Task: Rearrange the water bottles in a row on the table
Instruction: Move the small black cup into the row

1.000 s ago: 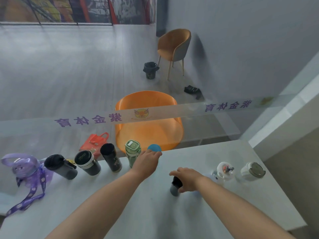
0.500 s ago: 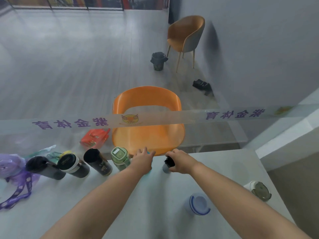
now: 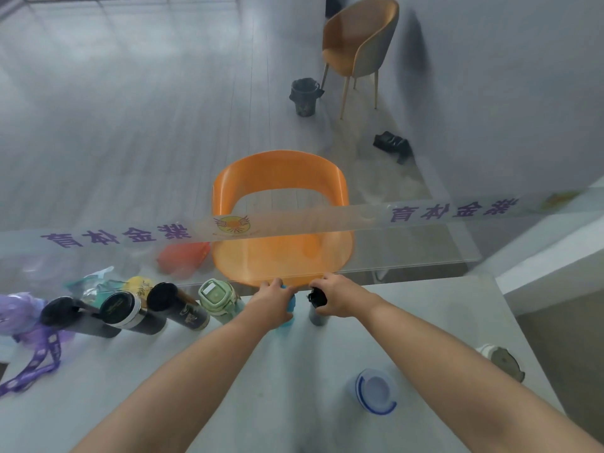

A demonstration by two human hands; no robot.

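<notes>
The grey bottle (image 3: 316, 317), slim with a black cap, stands upright at the far edge of the desk (image 3: 294, 361), about midway along it. The right hand (image 3: 340, 294) has its fingers curled round the cap from above. Just beside it on the left is a blue bottle (image 3: 289, 305), mostly hidden under the left hand (image 3: 271, 302), whose fingers are wrapped over its top. From there the line runs leftward along the same far edge: a pale green bottle (image 3: 217, 295), a black tumbler (image 3: 178, 307), a black bottle with a white band (image 3: 127, 313), another black bottle (image 3: 70, 317) and a purple bottle (image 3: 13, 310) with a strap at the left end. By my reckoning that makes seven in the row, so most of the job looks done. Two are left: a white cup with a blue rim (image 3: 376, 392) toward the near right, and a white bottle with a dark lid (image 3: 501, 362) at the right edge, both well apart from the line. Beyond the desk are a glass panel (image 3: 327, 220) and an orange chair (image 3: 277, 223).
</notes>
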